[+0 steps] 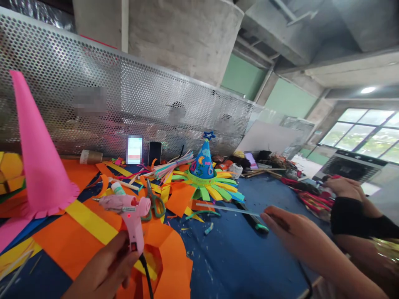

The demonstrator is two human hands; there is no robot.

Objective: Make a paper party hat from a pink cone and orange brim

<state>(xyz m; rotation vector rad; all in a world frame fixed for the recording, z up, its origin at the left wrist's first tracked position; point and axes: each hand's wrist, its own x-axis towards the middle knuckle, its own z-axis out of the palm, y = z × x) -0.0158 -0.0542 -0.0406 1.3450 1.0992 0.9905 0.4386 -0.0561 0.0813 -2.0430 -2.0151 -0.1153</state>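
Observation:
My left hand (107, 263) is closed round the handle of a pink hot glue gun (131, 207), its nozzle facing left and a small red light lit on its side. A black cord hangs from the handle. Between the thumb and fingers of my right hand (289, 226) is one end of a clear glue stick (230, 209), which points left toward the back of the gun but stays apart from it. Scissors (155, 203) with green-grey handles lie just behind the gun. Beneath the glue stick a utility knife (254, 220) rests on the blue table.
A tall pink paper cone (40, 153) stands at left on orange paper sheets (77, 245). Farther back is a blue party hat (202, 164) with a star and fringed brim. Two phones lean on the perforated metal screen (149, 91). Another person's hands (346, 191) are at right.

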